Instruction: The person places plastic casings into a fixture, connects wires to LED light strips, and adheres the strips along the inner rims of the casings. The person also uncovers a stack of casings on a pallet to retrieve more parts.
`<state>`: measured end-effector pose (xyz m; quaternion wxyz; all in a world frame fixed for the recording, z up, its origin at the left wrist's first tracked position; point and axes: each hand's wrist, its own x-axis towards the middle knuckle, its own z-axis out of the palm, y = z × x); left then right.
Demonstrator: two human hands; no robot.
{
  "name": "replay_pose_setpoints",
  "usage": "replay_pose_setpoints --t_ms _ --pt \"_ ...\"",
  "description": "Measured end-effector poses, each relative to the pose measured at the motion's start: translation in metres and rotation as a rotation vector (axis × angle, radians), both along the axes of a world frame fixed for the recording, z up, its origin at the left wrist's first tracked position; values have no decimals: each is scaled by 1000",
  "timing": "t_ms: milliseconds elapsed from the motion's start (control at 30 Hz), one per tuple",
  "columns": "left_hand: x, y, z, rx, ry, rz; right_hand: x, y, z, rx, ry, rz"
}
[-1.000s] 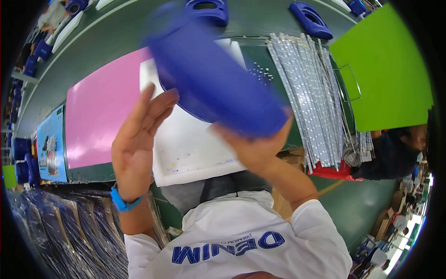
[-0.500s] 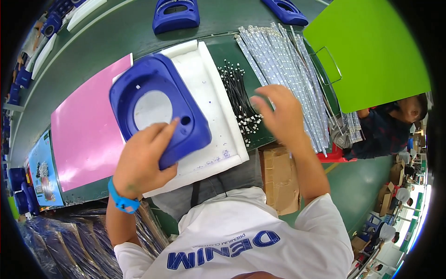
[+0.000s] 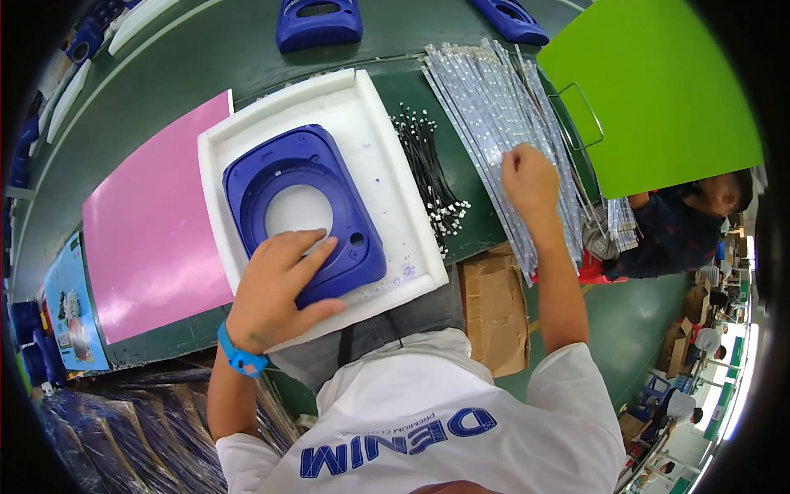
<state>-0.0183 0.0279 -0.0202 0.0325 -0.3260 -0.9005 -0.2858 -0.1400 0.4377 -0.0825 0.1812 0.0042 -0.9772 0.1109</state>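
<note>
A blue plastic housing [image 3: 360, 216] with a large round opening and a small round hole lies in a white foam tray [image 3: 415, 210]. My left hand [image 3: 280, 288], wearing a blue wristband, grips its near left side, fingers over the rim by the opening and thumb along the near edge. Over a bundle of clear LED strips [image 3: 473, 99] to the right is my right hand [image 3: 531, 185], its fingers curled closed. Whatever it may hold is hidden by the fingers. Between tray and strips lies a bunch of black cables [image 3: 424, 156] with small white connectors.
Left of the tray lies a pink sheet [image 3: 160, 222]. Two more blue housings [image 3: 319, 23] [image 3: 512, 20] stand at the far side. A green panel [image 3: 658, 90] with a wire handle is at the right, near another person [image 3: 662, 235]. A cardboard box [image 3: 495, 317] stands beside me.
The blue housing, tilted up in my left hand before, now lies flatter in the tray. My right hand moved right from beside the cables to the LED strips, and its fingers closed.
</note>
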Motion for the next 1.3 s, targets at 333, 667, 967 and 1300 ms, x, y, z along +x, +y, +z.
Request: replay_pose_setpoints --t_ms 333,667,967,1300 --pt "-20 14 -1 1151 -65 317 95 -104 67 -960 -348 518" --pt "-30 -58 48 1306 226 537 129 -182 37 -1071 -506 929" --pt "-10 -110 81 871 -97 563 9 -104 12 -545 -102 321" --pt "-3 -55 10 863 -358 490 -18 -109 -1 -449 -445 249"
